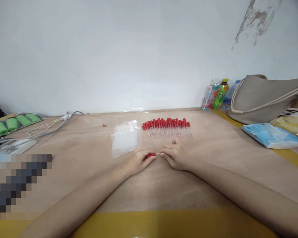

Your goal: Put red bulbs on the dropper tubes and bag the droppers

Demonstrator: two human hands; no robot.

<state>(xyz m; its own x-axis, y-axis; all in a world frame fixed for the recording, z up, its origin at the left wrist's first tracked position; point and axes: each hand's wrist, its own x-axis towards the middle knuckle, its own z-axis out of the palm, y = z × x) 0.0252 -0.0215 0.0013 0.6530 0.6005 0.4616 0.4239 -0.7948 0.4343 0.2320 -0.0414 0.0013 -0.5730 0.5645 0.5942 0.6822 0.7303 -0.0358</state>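
Note:
Between my two hands, low over the table, lies a dropper with a red rubber bulb and a thin clear tube. The fingers of my left hand are closed round its red bulb. My right hand pinches the tube end, and its fingertips cover the tip. Just beyond, a row of many similar droppers lies side by side, red bulbs toward the wall and clear tubes toward me. To the left of that row is a loose stack of clear plastic bags, close to my left hand.
Cables and a pack of green items lie at the left. At the right are bottles, a grey bag and a blue-and-white packet. A white wall closes off the wooden table at the back.

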